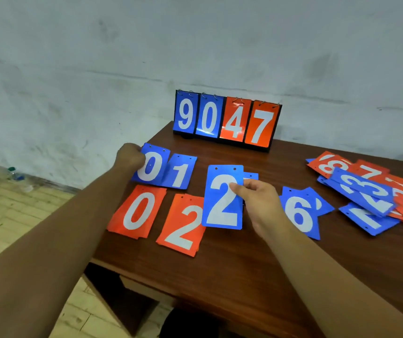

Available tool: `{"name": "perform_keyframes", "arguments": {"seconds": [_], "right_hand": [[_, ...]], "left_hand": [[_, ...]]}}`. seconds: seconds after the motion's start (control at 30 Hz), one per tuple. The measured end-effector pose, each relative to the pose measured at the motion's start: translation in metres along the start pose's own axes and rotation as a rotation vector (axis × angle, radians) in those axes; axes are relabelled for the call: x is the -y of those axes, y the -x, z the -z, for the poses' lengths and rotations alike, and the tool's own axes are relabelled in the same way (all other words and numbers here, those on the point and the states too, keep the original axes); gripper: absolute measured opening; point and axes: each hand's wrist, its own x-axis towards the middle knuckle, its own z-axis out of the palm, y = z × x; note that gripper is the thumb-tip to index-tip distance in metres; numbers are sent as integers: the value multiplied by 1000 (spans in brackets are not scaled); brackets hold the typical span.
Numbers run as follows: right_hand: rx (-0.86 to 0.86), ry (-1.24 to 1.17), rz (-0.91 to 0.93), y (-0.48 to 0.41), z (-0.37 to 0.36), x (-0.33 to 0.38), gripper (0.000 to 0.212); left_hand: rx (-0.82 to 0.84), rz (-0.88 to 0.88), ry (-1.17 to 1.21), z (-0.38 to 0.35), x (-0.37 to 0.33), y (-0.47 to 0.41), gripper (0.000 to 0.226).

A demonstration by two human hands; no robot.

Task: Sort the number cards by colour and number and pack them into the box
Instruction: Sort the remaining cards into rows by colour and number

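My right hand pinches a blue 2 card by its right edge, held above the table over another blue card whose corner shows behind it. My left hand grips the left edge of a blue 0 card. A blue 1 card lies beside it. In the front row lie a red 0 stack and a red 2 stack. Blue 6 cards lie to the right. No box is in view.
A flip scoreboard showing 9 0 4 7 stands at the back of the brown table, near the wall. An unsorted heap of red and blue cards lies at the right. A plastic bottle lies on the floor at left.
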Motion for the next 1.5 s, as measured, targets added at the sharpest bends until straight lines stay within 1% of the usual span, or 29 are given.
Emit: {"name": "perform_keyframes", "arguments": {"seconds": [0.07,0.13,0.23,0.33,0.4,0.43,0.47,0.53,0.6,0.67,0.77,0.87,0.9,1.0,1.03,1.07,1.13,1.2,1.27,1.33,1.4,1.5], "right_hand": [[-2,35,8,-5,-8,-3,44],[-20,82,4,-8,-13,-4,43],[-33,140,-14,-10,-17,-3,38],[-37,143,-37,-8,-18,-2,36],[-40,131,-44,-8,-17,-1,35],[-52,128,-39,-10,-17,1,32],[-66,112,-31,-12,-18,4,27],[-93,73,0,-22,-20,12,16],[-115,117,46,-33,-28,22,23],[-145,191,107,-50,-39,26,27],[-171,413,216,-72,-52,24,16],[-193,713,353,-83,-59,17,38],[-197,831,400,-86,-62,14,41],[-175,1273,473,-90,-67,5,29],[-173,1370,501,-90,-68,3,26],[-179,1417,526,-90,-69,1,25],[-207,1393,561,-87,-70,-1,23],[-238,1241,585,-83,-64,0,22],[-223,1107,601,-75,-50,5,24],[-203,1045,609,-67,-27,7,26],[-187,1052,559,-61,2,6,29],[-202,1087,444,-58,57,6,34]], "left_hand": [[-35,-27,-86,-9,9,-12,33],[-43,-58,-173,-17,15,-21,36],[-52,-77,-264,-25,21,-26,37],[-69,-104,-333,-28,23,-26,32],[-104,-204,-347,-29,20,-21,29],[-91,-283,-307,-29,15,-16,29],[-39,-368,-254,-30,11,-10,30],[142,-515,-223,-31,0,4,34],[297,-580,-298,-34,-5,15,41],[368,-578,-360,-36,-5,17,42],[395,-601,-391,-39,-3,16,37],[385,-628,-396,-42,-1,14,37],[379,-635,-403,-43,0,13,37],[369,-644,-415,-45,3,10,39],[370,-649,-421,-46,4,10,39],[371,-653,-428,-46,4,10,40],[369,-660,-442,-45,3,11,40],[359,-652,-435,-44,0,14,39],[327,-639,-379,-43,-7,19,36],[283,-657,-286,-46,-19,29,30],[267,-704,-206,-53,-37,46,24],[326,-782,-149,-77,-71,76,20]]}}
